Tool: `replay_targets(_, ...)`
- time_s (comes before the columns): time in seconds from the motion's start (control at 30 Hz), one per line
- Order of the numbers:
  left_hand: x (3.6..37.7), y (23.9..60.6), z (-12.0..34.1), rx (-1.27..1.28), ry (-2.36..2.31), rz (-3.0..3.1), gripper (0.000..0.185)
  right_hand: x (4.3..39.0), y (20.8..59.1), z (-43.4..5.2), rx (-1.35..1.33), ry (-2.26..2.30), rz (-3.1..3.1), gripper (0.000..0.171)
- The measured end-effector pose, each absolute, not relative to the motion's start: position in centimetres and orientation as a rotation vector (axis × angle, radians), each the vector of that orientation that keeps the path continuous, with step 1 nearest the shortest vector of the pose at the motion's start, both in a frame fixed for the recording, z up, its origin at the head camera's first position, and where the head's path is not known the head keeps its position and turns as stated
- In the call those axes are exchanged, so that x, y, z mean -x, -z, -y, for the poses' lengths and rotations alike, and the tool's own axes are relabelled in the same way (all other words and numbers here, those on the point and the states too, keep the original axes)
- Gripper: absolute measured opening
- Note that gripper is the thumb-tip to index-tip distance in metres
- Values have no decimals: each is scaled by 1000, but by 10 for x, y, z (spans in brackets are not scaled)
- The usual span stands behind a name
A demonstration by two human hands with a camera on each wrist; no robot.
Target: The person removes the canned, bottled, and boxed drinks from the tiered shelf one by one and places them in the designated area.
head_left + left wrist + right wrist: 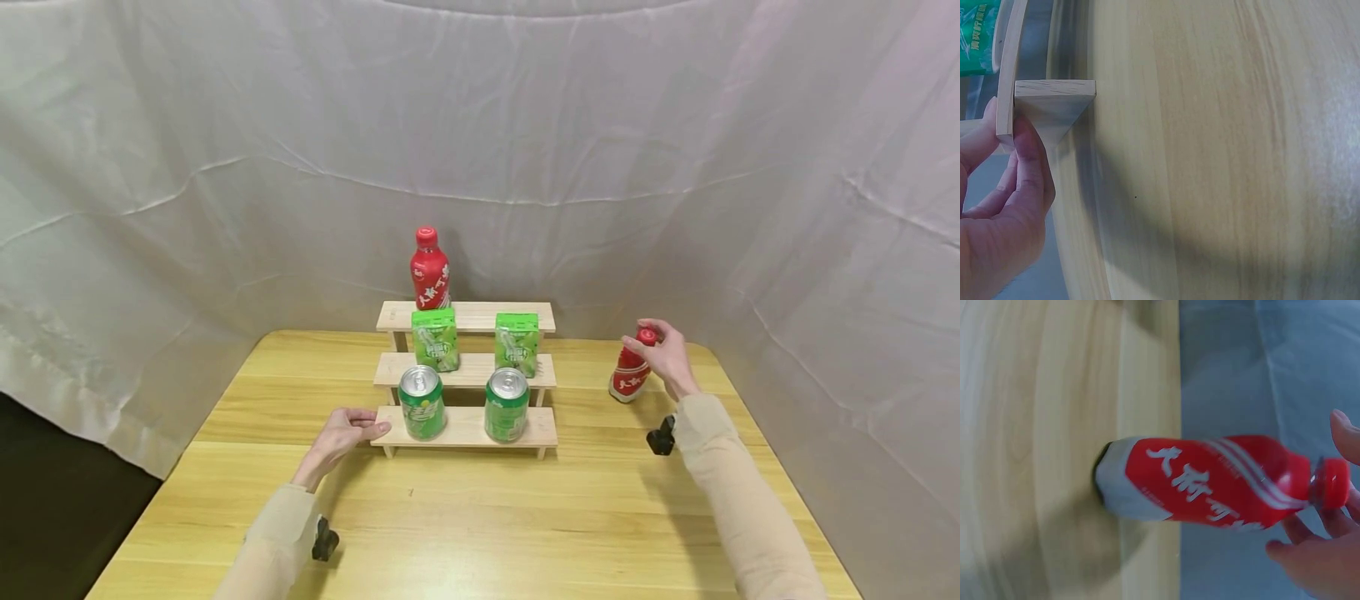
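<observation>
My left hand [341,435] pinches the left end of the lowest step of a three-tier wooden stand [465,427], thumb above the board and fingers below. In the left wrist view the board's end [1007,119] lies between thumb and fingers. My right hand [667,360] is around the top of a red bottle [630,372] on the table right of the stand. The right wrist view shows this bottle [1204,481] with fingers by its neck and the thumb apart from the cap. Its base is on the table.
Two green cans [422,408] stand on the lowest step. Two green drink cartons [516,343] stand on the middle step. Another red bottle [430,273] is at the left of the top step. A grey curtain [480,125] hangs behind the wooden table [480,525].
</observation>
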State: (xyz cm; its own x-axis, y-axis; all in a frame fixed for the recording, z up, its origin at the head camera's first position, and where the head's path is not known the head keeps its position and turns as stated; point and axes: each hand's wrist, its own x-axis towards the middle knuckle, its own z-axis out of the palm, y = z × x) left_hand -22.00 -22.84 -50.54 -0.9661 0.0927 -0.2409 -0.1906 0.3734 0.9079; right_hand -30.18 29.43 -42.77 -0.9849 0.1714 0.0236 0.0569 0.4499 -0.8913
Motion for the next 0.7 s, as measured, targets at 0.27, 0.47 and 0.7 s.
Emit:
replay_targets(0.27, 220, 506, 228, 99, -1639, -2365, 52, 303, 406, -278, 115, -1535, 2509, 59)
replay_targets(0.47, 220, 506, 228, 97, -1630, -2371, 52, 309, 384, -262, 37, -1555, 2464, 59)
replay_targets(0.7, 219, 506, 228, 82, -1620, -2371, 53, 317, 357, -242, -70, -1614, 2480, 62)
